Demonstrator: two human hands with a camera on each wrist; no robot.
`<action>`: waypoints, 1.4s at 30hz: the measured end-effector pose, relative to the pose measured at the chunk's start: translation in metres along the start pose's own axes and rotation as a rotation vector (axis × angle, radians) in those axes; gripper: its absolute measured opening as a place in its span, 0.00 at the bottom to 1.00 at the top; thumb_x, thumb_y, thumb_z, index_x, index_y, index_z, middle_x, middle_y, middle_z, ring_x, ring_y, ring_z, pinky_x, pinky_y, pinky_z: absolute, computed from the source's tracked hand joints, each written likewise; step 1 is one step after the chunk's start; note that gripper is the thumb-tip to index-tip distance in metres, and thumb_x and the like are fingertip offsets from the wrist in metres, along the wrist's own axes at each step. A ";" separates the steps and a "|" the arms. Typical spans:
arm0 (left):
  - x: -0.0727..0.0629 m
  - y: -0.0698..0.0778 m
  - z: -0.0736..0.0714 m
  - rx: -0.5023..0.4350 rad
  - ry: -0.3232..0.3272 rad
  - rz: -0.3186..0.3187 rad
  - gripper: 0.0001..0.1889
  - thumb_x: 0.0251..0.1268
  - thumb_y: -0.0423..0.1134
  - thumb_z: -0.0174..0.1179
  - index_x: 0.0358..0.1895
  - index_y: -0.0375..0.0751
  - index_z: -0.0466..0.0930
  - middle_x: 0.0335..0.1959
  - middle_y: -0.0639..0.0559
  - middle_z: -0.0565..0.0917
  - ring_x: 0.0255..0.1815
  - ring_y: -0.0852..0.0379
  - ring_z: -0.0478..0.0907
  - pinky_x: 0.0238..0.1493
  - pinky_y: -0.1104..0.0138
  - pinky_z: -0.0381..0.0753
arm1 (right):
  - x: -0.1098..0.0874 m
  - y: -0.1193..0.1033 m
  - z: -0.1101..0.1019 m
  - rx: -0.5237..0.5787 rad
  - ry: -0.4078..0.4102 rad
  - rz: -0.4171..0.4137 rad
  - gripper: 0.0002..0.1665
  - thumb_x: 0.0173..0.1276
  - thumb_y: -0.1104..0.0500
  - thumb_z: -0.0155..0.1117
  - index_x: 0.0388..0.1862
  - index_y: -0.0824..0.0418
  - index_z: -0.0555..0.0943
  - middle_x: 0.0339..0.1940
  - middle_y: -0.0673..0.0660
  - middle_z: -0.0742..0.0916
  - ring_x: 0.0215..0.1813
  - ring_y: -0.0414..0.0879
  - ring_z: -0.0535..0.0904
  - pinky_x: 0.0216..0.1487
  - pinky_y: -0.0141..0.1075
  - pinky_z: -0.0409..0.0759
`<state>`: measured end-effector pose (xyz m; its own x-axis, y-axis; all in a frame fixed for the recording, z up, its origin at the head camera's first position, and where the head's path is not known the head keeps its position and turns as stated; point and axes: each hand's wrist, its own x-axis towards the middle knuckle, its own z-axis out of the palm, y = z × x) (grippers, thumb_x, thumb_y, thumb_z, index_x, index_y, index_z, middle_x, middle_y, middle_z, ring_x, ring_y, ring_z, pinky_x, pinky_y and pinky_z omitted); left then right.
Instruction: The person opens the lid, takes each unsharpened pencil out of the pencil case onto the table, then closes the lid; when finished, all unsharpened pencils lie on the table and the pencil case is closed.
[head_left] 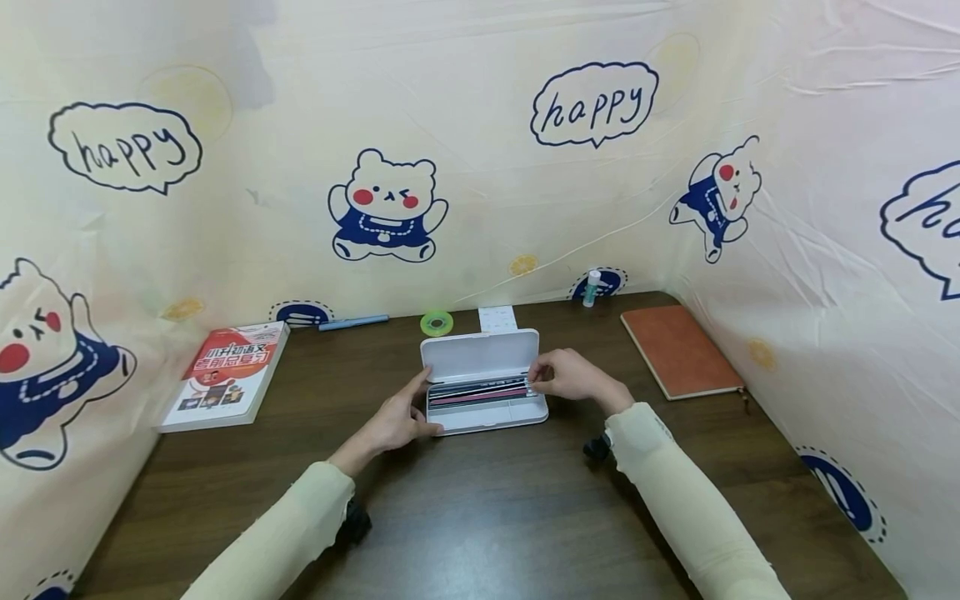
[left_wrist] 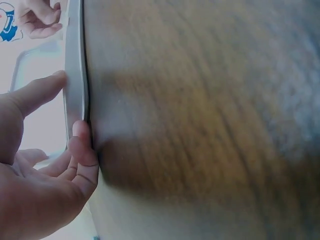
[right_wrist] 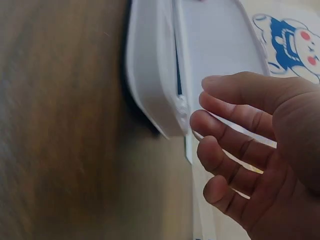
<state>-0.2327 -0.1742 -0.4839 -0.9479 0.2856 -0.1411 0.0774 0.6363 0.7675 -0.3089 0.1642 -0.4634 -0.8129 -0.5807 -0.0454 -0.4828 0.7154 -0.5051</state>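
From the head, our left grip (head_left: 396, 419) clasps an open white rectangular case (head_left: 480, 357); slim dark and pink sticks (head_left: 477, 393) inside lie left of our right grip (head_left: 572, 375). From the left wrist, our fingers (left_wrist: 84, 152) hold the case's edge. From the right wrist, our right grip is loosely spread by the case.

A red-and-white paperback workbook (head_left: 225, 377) lay left on the dark wooden table (head_left: 480, 517). Along the back were a slim blue pen (head_left: 353, 322), a green tape roll (head_left: 447, 323) and an upright glue stick (head_left: 591, 290); a brown notebook (head_left: 680, 352) lay right.
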 end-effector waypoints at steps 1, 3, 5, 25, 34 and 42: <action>0.000 -0.001 0.000 0.000 0.000 -0.002 0.57 0.55 0.36 0.75 0.82 0.52 0.42 0.70 0.39 0.71 0.30 0.58 0.78 0.32 0.67 0.77 | 0.000 -0.002 0.002 -0.005 -0.010 -0.012 0.04 0.66 0.56 0.70 0.39 0.52 0.86 0.35 0.47 0.86 0.37 0.41 0.78 0.43 0.36 0.78; 0.000 -0.002 -0.001 0.001 -0.001 -0.002 0.58 0.55 0.36 0.75 0.82 0.52 0.42 0.70 0.39 0.71 0.31 0.58 0.78 0.32 0.67 0.78 | 0.001 -0.004 0.006 -0.025 -0.026 -0.025 0.05 0.66 0.57 0.70 0.41 0.51 0.87 0.37 0.46 0.86 0.38 0.41 0.77 0.43 0.36 0.77; 0.000 -0.002 -0.002 -0.003 0.003 -0.005 0.58 0.54 0.36 0.75 0.82 0.53 0.42 0.70 0.40 0.71 0.31 0.58 0.78 0.33 0.67 0.77 | 0.002 -0.007 0.009 -0.036 -0.037 -0.037 0.06 0.65 0.58 0.71 0.41 0.51 0.87 0.37 0.46 0.85 0.38 0.41 0.76 0.43 0.36 0.76; -0.001 -0.005 -0.003 0.040 0.046 -0.026 0.56 0.56 0.40 0.75 0.81 0.53 0.44 0.66 0.42 0.74 0.30 0.57 0.75 0.32 0.66 0.77 | 0.012 -0.021 0.018 -0.090 -0.042 -0.073 0.04 0.64 0.61 0.70 0.37 0.52 0.88 0.32 0.45 0.85 0.35 0.38 0.75 0.43 0.34 0.76; -0.003 -0.005 -0.006 0.050 0.039 -0.031 0.55 0.56 0.40 0.74 0.81 0.53 0.44 0.66 0.41 0.74 0.32 0.57 0.75 0.34 0.66 0.76 | 0.013 -0.026 0.017 -0.051 -0.073 -0.046 0.04 0.65 0.61 0.70 0.35 0.52 0.86 0.31 0.46 0.84 0.35 0.39 0.75 0.41 0.33 0.75; -0.004 -0.007 -0.006 0.045 0.047 -0.024 0.55 0.55 0.40 0.75 0.81 0.52 0.45 0.65 0.41 0.75 0.32 0.57 0.75 0.34 0.66 0.76 | 0.015 -0.027 0.018 -0.063 -0.083 -0.028 0.04 0.64 0.62 0.70 0.33 0.51 0.85 0.30 0.46 0.83 0.34 0.40 0.75 0.39 0.33 0.74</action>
<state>-0.2314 -0.1838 -0.4850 -0.9631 0.2361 -0.1290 0.0668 0.6744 0.7353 -0.3023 0.1294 -0.4660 -0.7706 -0.6288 -0.1044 -0.5263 0.7200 -0.4524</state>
